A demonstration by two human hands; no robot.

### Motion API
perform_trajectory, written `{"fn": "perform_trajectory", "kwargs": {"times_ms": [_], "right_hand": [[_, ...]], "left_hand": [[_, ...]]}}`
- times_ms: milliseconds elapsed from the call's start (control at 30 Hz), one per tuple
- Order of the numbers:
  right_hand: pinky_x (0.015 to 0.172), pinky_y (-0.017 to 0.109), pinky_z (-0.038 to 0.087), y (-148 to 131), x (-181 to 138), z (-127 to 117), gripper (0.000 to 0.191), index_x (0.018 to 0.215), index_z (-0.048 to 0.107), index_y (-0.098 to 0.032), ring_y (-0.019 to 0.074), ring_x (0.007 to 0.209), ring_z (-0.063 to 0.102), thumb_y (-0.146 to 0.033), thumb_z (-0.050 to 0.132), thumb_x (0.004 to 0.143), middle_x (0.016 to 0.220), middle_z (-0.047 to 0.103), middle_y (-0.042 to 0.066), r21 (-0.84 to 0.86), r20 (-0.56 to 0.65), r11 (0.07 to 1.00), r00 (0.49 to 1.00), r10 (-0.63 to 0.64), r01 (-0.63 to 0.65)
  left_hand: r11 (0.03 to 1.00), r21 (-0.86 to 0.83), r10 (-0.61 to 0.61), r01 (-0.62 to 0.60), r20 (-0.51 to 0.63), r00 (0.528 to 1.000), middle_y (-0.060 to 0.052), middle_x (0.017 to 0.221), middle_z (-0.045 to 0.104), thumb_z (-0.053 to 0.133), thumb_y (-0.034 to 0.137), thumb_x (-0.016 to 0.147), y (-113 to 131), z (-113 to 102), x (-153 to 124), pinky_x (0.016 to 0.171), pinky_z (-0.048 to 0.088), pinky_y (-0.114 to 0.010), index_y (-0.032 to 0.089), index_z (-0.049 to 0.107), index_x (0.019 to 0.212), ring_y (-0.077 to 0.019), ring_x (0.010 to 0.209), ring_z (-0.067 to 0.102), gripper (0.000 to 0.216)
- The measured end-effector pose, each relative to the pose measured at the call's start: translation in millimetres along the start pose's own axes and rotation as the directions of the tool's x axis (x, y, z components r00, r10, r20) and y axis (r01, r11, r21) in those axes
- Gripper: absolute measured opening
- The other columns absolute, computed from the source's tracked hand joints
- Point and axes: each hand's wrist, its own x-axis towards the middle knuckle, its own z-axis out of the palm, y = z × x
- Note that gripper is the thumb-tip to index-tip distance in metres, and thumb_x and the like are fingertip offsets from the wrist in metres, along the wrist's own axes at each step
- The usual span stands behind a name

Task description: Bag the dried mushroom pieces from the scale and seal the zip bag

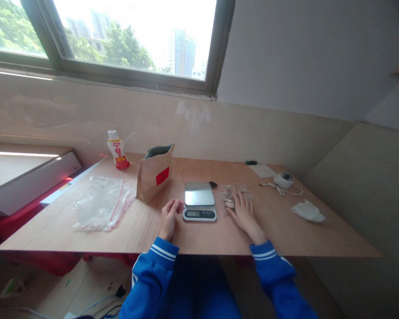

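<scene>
A kitchen scale with a shiny square plate and a small display lies between my hands. My left hand rests on the table just left of it, fingers curled together; whether anything is between them is hidden. Right of the scale, my right hand lies with fingers spread on a clear zip bag. Pale and brownish pieces show inside the bag, partly covered by my fingers. A small dark object touches the scale's back right corner. Behind my left hand stands an open brown paper pouch with a red label.
Several clear zip bags lie flat at the left. A red-and-white bottle stands behind them. On the right are a white round device with a cable, a crumpled tissue, a white paper and a green-handled tool.
</scene>
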Motion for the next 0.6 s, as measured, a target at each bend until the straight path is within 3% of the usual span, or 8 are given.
{"fn": "perform_trajectory", "kwargs": {"times_ms": [233,400,600], "right_hand": [[0.107,0.04,0.028,-36,67,-25,0.044,0.135,0.047,-0.016,0.0251,0.135,0.031,-0.03,0.034,0.095,0.146,0.039,0.013,0.066,0.117,0.974,0.968,-0.222,0.216],[0.095,0.038,0.033,-56,96,-6,0.037,0.122,0.059,-0.019,0.0261,0.114,0.049,-0.015,0.043,0.089,0.12,0.062,0.012,0.015,0.131,0.982,0.973,-0.189,0.188],[0.091,0.04,0.028,-48,92,4,0.027,0.096,0.069,-0.017,0.0272,0.103,0.051,-0.017,0.043,0.091,0.105,0.067,0.013,-0.04,0.02,0.995,0.995,-0.095,0.096]], "left_hand": [[0.999,0.042,0.015,-0.016,0.012,1.0,0.0,0.065,0.056,0.053,0.041,0.085,-2,-1,0,0.06,0.038,-0.024,0.016,0.066,0.076,-0.0118,0.061,0.049,0.03],[0.999,0.05,0.001,0.0,-0.019,1.0,0.001,0.061,0.053,0.053,0.043,0.085,-1,-1,-2,0.06,0.038,-0.024,0.016,0.066,0.074,-0.012,0.06,0.048,0.032],[0.998,0.053,-0.023,0.024,-0.008,1.0,0.001,0.061,0.052,0.052,0.044,0.086,-1,2,-1,0.06,0.039,-0.024,0.016,0.064,0.075,-0.0123,0.06,0.049,0.033]]}}
